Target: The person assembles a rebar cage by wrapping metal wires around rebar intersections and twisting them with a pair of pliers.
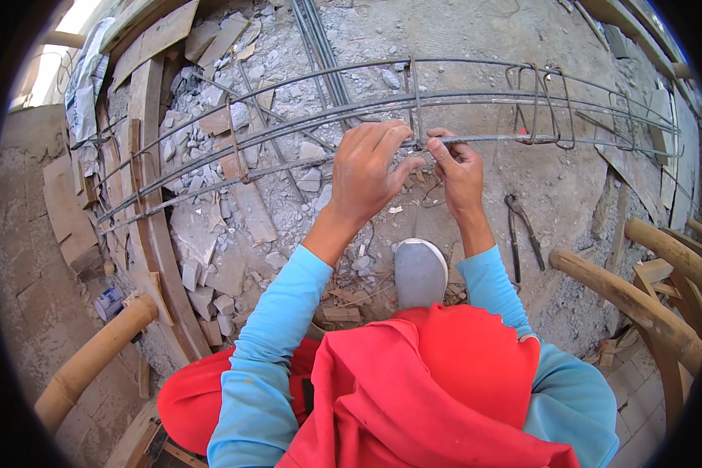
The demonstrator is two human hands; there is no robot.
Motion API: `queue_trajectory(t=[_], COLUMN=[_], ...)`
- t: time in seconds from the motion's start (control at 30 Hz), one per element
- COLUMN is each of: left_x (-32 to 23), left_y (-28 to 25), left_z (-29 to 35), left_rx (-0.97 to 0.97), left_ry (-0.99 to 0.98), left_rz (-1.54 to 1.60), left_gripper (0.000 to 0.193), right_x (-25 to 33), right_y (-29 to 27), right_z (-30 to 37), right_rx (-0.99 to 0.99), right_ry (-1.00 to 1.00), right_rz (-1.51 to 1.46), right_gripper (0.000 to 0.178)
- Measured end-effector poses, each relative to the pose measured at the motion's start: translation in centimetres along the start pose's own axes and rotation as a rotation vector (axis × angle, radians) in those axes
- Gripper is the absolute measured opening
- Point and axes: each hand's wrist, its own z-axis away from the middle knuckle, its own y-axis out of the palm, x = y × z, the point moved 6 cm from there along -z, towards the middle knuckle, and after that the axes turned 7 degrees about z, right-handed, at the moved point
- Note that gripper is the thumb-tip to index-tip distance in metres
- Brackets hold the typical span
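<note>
- Planks [144,125] toward the left edge of the ground [460,39] are crossed by one end of the steel bar cage [476,98]; should one be tipped, the cage could be rocked.
- Broken rubble [310,180] is strewn under the cage's left half; uneven support could be caused by it.
- The left hand [370,164] is held over the lower bar, its fingers bent and its thumb apart; whether the bar is gripped cannot be told. Skin could be pinched if the steel rolled.
- The upright stirrup [417,101] is placed between the hands, at the cage's middle; it could be left crooked if its foot were nudged along the bar.
- The shoe [421,274] is planted near the joint and could be struck by a dropped cage.
- The right hand [460,173] is brought to that joint, thumb and forefinger drawn close; what is pinched cannot be made out. Fingertips could be pricked by rough metal.
- Pincers [515,248] are laid on the ground beyond the right wrist, where they could be kicked.
- Bunched stirrups [535,105] are hung nearer the cage's right end; if untied, they could be slid by a jolt.
</note>
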Motion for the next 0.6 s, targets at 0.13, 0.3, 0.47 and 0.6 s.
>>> queue_trajectory(t=[0.13,0.3,0.47,0.6], left_x=[0.6,0.7,0.8,1.4], left_y=[0.5,0.7,0.8,1.1], left_z=[0.6,0.6,0.2,-0.2], left_rx=[0.084,0.054,0.056,0.094], left_ry=[-0.063,-0.072,-0.126,-0.289], left_rz=[-0.019,0.015,0.065,0.094], left_gripper=[0.027,0.023,0.015,0.011], right_x=[-0.6,-1.2,-1.4,-1.4], right_y=[-0.3,-0.8,-0.8,-0.5], right_z=[-0.4,-0.4,-0.4,-1.2], right_rx=[0.103,0.099,0.089,0.188], right_ry=[0.011,0.004,0.010,-0.002], right_rz=[-0.106,-0.215,-0.204,-0.391], right_gripper=[0.033,0.033,0.030,0.027])
